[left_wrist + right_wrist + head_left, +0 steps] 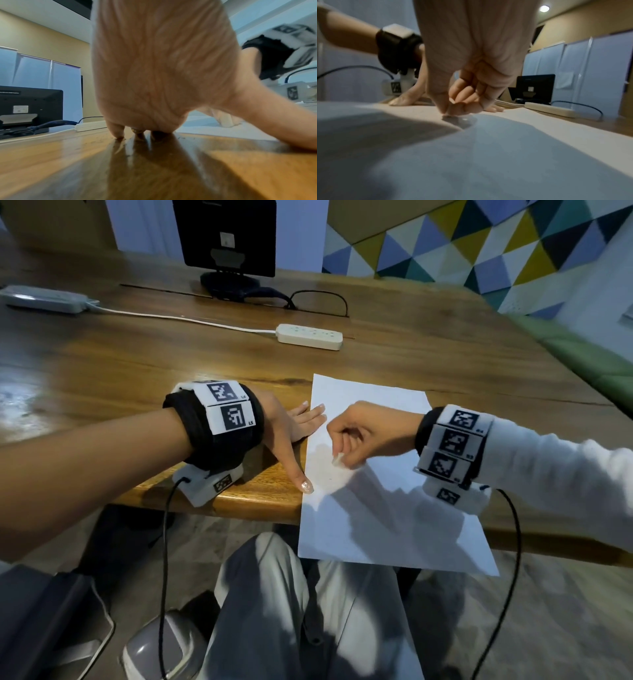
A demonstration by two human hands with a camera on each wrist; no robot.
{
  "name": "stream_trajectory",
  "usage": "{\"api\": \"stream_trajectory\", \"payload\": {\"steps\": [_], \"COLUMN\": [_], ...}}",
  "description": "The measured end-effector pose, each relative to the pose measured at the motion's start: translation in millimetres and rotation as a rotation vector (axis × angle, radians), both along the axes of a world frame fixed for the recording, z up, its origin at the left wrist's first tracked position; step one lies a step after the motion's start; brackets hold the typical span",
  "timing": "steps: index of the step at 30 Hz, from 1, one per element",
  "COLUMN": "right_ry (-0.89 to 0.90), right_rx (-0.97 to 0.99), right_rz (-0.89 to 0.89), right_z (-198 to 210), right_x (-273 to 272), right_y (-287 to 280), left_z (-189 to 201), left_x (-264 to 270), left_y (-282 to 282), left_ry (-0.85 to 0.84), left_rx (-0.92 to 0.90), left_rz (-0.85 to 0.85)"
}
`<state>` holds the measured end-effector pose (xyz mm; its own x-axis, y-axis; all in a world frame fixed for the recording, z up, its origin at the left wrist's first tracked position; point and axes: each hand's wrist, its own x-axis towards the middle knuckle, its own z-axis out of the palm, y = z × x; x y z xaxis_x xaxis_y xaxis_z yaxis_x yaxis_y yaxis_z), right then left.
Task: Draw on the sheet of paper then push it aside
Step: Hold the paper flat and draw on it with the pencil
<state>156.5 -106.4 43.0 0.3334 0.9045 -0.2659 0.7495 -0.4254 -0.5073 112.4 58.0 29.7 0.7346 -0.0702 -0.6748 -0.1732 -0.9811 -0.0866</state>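
Office: wooden desk (pixel 137 361), monitor (pixel 224 234), power strips (pixel 309 336), partition panels (pixel 590 67).

Head view: looking steeply down from above onto the sheet of paper (pixel 370 446) at the table's near edge. Wrist views: skimming low and close, the left from beside the paper, the right from over it (pixel 488 155), both sharing the monitor (pixel 30 105) beyond it.
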Motion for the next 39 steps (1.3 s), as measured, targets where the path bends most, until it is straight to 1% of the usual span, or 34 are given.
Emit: {"api": "stream_trajectory", "payload": {"steps": [2, 5, 6, 9, 10, 13, 14, 17, 21, 22, 25, 26, 29, 30, 33, 34, 37, 39], "right_ry": [-0.017, 0.071, 0.071, -0.015, -0.026, 0.062, 0.066, -0.009, 0.044, 0.043, -0.060, -0.063, 0.055, 0.051, -0.088, -0.106, -0.064, -0.030], "right_rx": [0.028, -0.038, -0.035, 0.053, 0.053, -0.025, -0.027, 0.022, -0.042, -0.025, 0.068, 0.072, 0.005, 0.006, 0.121, 0.148, 0.112, 0.110], "right_rz": [-0.028, 0.007, 0.003, -0.054, -0.057, -0.008, -0.007, -0.051, 0.004, -0.003, -0.061, -0.062, -0.011, -0.003, -0.027, -0.028, 0.017, -0.008], "right_z": [-2.4, -5.9, -4.2, -1.9, -4.0, -6.0, -3.9, -0.8, -4.2, -3.4, -4.8, -7.8, -12.2, -10.0, -6.8, -7.6, -11.8, -9.7], "right_x": [-1.5, -8.8, -6.3, 1.3, -0.4, -5.2, -2.4, 4.4, -3.6, -0.7, 0.7, -2.3, -11.9, -9.3, 3.8, 3.8, 5.4, 11.1], "right_y": [-1.5, -8.1, -9.1, -8.8, -8.8, -11.7, -11.4, -10.2, -12.5, -11.6, -4.7, -3.7, -6.9, -4.1, 13.5, 17.9, 21.2, 22.8], "left_z": [0.5, 2.3, 2.9, 2.8, 2.8, 2.9, 3.5, 3.7, 3.3, 3.0, 2.4, 2.8, 3.2, 3.3, 5.7, 6.3, 6.8, 6.4], "left_x": [-0.4, -2.2, -2.4, -2.5, -2.3, -3.2, -3.5, -3.9, -1.7, -1.2, -2.1, -2.7, -4.2, -4.0, -6.3, -6.9, -7.6, -7.4], "left_y": [0.1, -0.8, -1.2, -1.8, -1.1, -0.2, -0.9, -2.2, -0.6, -1.1, -2.2, -1.8, -1.4, -1.6, -5.0, -5.9, -4.5, -4.6], "left_ry": [0.004, 0.009, 0.008, 0.010, 0.011, 0.013, 0.010, 0.009, 0.022, 0.022, 0.012, 0.006, 0.002, 0.003, 0.003, 0.004, 0.022, 0.017], "left_rx": [-0.001, -0.005, -0.003, 0.004, 0.005, -0.009, -0.012, -0.011, -0.013, -0.011, -0.001, -0.001, -0.015, -0.012, -0.002, 0.001, -0.016, -0.007], "left_rz": [0.002, 0.008, 0.003, 0.001, 0.002, 0.005, 0.004, 0.004, 0.011, 0.010, 0.005, 0.005, 0.008, 0.007, 0.002, 0.009, 0.042, 0.039]}}
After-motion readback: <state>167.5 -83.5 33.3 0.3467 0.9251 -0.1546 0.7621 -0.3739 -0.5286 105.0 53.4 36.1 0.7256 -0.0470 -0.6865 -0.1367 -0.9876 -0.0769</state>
